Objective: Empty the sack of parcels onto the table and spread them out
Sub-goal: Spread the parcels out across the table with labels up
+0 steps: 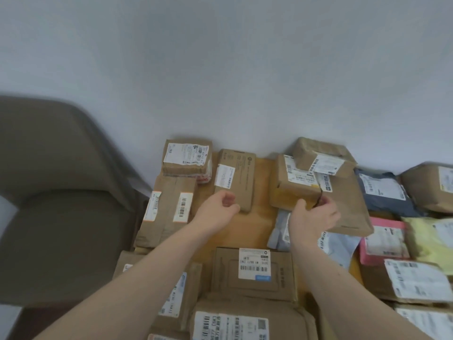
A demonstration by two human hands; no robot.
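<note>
The right hand (315, 217) was nearer, its fingers (327, 202) curled on the near edge of the brown box (294, 190) (long side running far to near). The left hand (220, 207) hung loosely curled, holding nothing, beside the slim carton (236, 180) on the counter (255, 224).

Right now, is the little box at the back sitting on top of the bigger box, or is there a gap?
Touching. The head view shows the small brown box lying tilted on the bigger taped box, covering its far corner with no gap visible.
</note>
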